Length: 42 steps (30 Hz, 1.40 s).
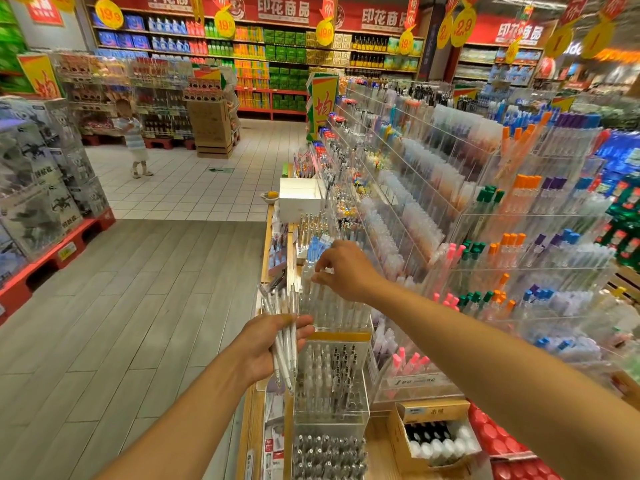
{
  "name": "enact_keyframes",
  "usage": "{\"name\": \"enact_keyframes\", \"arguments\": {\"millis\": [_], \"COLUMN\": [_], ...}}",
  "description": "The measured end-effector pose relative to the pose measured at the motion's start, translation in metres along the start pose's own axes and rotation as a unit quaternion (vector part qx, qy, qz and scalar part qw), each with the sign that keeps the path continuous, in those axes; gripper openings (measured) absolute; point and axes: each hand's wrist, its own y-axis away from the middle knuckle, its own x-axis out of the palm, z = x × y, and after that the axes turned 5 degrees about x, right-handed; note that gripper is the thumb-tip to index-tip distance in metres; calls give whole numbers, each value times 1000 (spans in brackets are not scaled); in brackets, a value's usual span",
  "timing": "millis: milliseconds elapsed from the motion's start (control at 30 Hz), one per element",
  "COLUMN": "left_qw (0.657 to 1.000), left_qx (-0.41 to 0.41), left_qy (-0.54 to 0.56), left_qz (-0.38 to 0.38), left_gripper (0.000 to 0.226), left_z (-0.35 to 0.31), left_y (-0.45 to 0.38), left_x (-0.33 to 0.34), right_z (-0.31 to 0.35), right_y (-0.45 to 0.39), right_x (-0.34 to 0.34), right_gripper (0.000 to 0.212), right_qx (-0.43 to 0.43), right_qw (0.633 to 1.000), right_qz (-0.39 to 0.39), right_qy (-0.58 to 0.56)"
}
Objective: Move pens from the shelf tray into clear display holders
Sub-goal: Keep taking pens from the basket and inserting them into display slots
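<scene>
The clear display holder (pixel 334 308), a transparent box standing upright at the front edge of the stationery shelf, serves as the landmark here; it already carries a row of pale pens standing on end, so the filling looks partly done, though how full it is I cannot tell through the glare. Just to the left of the holder, the left hand (pixel 266 344) is wrapped around a bundle of white pens (pixel 285 341), thumb over the top and fingers curled beneath; the bundle fans out above the fist and points down below it, which suits a supply held ready close beside the holder so that each transfer is short. Directly over the holder's far end, the right hand (pixel 341 268) reaches down with its fingertips bunched at the tops of the standing pens; it seems to be pinching 1 pen or nudging it into line, but whether it actually grips one I cannot tell, since the pale barrels blur together. Below the holder, nearer the camera, sit 2 more clear boxes (pixel 330 379) stocked with pens; to the right of it and lower, an open cardboard carton (pixel 433 434) holds black and white caps. Behind the holder rises a tiered acrylic rack (pixel 485 237) of coloured markers.
</scene>
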Motion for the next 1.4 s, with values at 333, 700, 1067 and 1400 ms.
{"name": "enact_keyframes", "arguments": {"millis": [333, 700, 1067, 1400], "left_qw": [1000, 997, 987, 981], "left_qx": [2, 42, 63, 19], "left_qy": [20, 28, 117, 164], "left_qz": [-3, 62, 95, -98], "left_gripper": [22, 27, 33, 16], "left_z": [0, -2, -5, 2], "left_y": [-3, 7, 13, -1], "left_x": [1, 1, 2, -14], "right_z": [14, 16, 20, 17], "right_y": [-3, 6, 12, -3], "right_x": [0, -8, -26, -32], "right_gripper": [21, 25, 19, 7], "right_qx": [1, -32, 37, 28], "right_qw": [999, 995, 853, 946], "right_qz": [29, 55, 223, 8], "right_qy": [39, -71, -471, -324]}}
